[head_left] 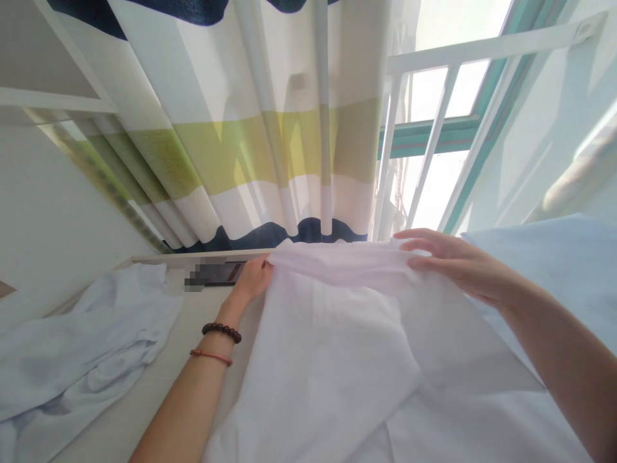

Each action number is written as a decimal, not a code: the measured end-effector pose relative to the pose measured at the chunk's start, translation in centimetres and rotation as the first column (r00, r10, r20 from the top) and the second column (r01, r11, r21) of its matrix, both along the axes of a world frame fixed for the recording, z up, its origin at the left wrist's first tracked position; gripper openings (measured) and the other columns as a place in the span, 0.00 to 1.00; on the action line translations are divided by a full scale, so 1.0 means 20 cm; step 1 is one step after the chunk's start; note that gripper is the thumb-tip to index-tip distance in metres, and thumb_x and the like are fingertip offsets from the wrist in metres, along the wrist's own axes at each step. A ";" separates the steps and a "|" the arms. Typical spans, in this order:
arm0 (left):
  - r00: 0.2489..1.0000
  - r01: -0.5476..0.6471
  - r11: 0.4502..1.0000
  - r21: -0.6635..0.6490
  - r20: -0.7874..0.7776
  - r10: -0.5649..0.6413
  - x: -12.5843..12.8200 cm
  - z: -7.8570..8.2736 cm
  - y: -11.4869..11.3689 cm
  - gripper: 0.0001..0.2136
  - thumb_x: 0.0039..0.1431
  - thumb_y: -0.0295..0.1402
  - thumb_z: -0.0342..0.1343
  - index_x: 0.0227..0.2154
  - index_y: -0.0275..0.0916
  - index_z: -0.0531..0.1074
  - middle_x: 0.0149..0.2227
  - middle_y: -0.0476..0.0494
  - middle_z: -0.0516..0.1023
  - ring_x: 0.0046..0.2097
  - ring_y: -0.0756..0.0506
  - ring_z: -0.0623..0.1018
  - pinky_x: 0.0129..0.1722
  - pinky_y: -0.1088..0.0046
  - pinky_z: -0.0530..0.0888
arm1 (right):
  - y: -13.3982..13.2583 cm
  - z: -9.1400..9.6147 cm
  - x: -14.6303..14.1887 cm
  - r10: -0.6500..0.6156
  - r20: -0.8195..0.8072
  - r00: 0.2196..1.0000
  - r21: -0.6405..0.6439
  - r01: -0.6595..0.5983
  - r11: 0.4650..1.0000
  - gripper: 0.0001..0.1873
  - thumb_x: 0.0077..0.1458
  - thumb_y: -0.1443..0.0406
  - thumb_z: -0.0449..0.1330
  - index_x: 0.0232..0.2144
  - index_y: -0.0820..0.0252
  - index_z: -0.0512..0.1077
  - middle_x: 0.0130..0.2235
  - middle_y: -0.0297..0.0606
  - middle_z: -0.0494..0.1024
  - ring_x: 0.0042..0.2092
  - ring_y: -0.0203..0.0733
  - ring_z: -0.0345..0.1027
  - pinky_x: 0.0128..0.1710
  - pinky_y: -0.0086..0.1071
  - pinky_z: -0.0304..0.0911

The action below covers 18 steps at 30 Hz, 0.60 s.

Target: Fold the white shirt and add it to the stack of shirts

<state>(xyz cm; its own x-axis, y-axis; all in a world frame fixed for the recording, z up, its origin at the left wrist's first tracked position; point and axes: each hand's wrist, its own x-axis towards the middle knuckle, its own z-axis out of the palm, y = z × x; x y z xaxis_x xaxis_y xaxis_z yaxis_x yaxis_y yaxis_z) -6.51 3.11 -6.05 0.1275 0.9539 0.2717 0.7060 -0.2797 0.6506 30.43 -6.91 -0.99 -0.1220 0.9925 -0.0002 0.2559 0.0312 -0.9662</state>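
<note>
A wide piece of white cloth (332,341), which looks like a garment, is spread in front of me and runs down past the bottom edge. My left hand (255,278), with a dark bead bracelet and a reddish cord on its wrist, pinches the far left corner of the cloth. At the far right part of the same edge is my right hand (446,257), its fingers bent over the fabric with small gaps between them. Between both hands the edge is gathered in soft folds. My right fingertips are partly hidden in the cloth.
Another crumpled white garment (96,341) lies on the pale bed surface (159,392) at left. A dark flat object (219,274), partly blurred, is behind my left hand. Beyond hang striped curtains (250,151), beside a white railing (434,128). Light blue fabric (554,270) lies at right.
</note>
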 end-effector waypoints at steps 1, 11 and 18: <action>0.998 -0.016 1.000 -0.005 0.059 0.017 0.00 0.00 0.00 0.12 0.55 0.37 0.49 0.36 0.37 0.75 0.37 0.41 0.79 0.45 0.37 0.75 0.46 0.64 0.67 | 0.00 0.01 -0.01 -0.050 -0.095 0.994 0.013 0.051 0.999 0.27 0.47 0.57 0.64 0.51 0.47 0.69 0.50 0.38 0.74 0.37 0.41 0.73 0.31 0.32 0.70; 0.838 0.033 0.981 -0.190 0.541 0.076 0.05 -0.10 0.05 0.23 0.55 0.45 0.49 0.43 0.32 0.74 0.32 0.38 0.80 0.33 0.41 0.78 0.32 0.66 0.74 | 0.04 -0.11 0.04 0.089 0.367 0.926 -0.203 -0.013 0.979 0.21 0.46 0.52 0.65 0.41 0.53 0.76 0.41 0.40 0.79 0.35 0.45 0.73 0.26 0.30 0.67; 0.899 -0.022 0.999 -0.048 0.436 0.041 0.00 -0.10 0.04 0.24 0.38 0.36 0.64 0.43 0.41 0.76 0.46 0.44 0.78 0.40 0.44 0.77 0.40 0.70 0.73 | -0.02 -0.05 0.02 0.283 -0.040 0.958 -0.230 -0.284 0.931 0.23 0.52 0.51 0.62 0.49 0.50 0.74 0.46 0.39 0.79 0.47 0.48 0.73 0.41 0.34 0.71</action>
<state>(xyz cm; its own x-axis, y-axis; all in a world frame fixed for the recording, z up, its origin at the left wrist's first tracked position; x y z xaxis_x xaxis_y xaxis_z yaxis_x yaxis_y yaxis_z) -6.49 4.01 -7.98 -0.0253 0.9668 0.2542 0.3560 -0.2289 0.9060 30.87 -7.22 -2.00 -0.3988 0.8894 -0.2233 0.2634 -0.1222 -0.9569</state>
